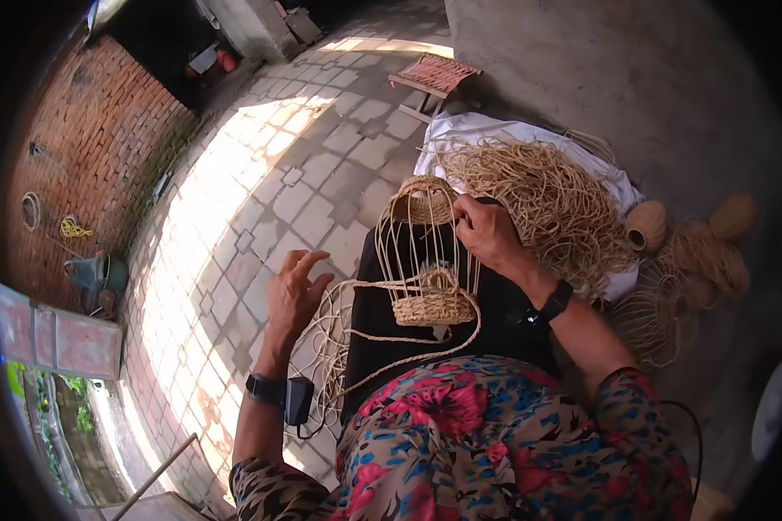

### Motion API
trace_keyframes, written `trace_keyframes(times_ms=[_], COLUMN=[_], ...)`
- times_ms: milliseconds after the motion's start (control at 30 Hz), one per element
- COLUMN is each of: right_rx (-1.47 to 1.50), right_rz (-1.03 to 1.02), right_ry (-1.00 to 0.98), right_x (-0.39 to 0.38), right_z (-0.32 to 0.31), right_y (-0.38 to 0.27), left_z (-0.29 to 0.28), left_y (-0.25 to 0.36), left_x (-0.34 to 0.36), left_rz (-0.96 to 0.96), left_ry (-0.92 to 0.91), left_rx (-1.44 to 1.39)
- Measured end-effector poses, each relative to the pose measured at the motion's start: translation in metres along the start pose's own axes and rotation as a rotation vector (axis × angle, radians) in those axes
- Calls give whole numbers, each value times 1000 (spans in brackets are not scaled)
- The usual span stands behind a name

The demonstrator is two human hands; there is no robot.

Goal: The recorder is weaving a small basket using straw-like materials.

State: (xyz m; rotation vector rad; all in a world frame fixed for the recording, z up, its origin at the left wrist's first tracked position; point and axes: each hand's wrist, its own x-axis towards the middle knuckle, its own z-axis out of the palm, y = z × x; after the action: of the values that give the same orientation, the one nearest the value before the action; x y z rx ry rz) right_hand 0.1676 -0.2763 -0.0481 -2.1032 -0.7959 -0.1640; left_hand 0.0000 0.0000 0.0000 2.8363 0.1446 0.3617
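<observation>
On my dark-covered lap lies a half-woven basket frame [433, 309], with straw-coloured woven bands at both ends and bare thin ribs between them. My right hand [488, 233] is closed on the right side of its far woven band, its fingertips partly hidden. Off to the left, my left hand [295, 288] is raised apart from the frame, fingers spread and nothing visible in them. A twisted straw cord [400, 339] loops around the near band and trails left into loose coils [326, 347] beside my leg.
A large heap of straw cord [539, 204] lies on a white cloth [460, 126] at the far right. Cord balls [646, 226] and another ribbed frame [652, 317] sit further right. Beyond stands a low woven stool [434, 74] on the stone paving [321, 174].
</observation>
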Motion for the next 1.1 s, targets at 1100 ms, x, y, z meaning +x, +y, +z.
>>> trace_keyframes(times_ms=[1100], right_rx=[47], right_rz=[-53], right_ry=[79], right_x=[-1], right_z=[10], right_y=[1], left_z=[18], left_y=[108], left_x=[62], left_rz=[-86], left_ry=[-637], left_rx=[-1090])
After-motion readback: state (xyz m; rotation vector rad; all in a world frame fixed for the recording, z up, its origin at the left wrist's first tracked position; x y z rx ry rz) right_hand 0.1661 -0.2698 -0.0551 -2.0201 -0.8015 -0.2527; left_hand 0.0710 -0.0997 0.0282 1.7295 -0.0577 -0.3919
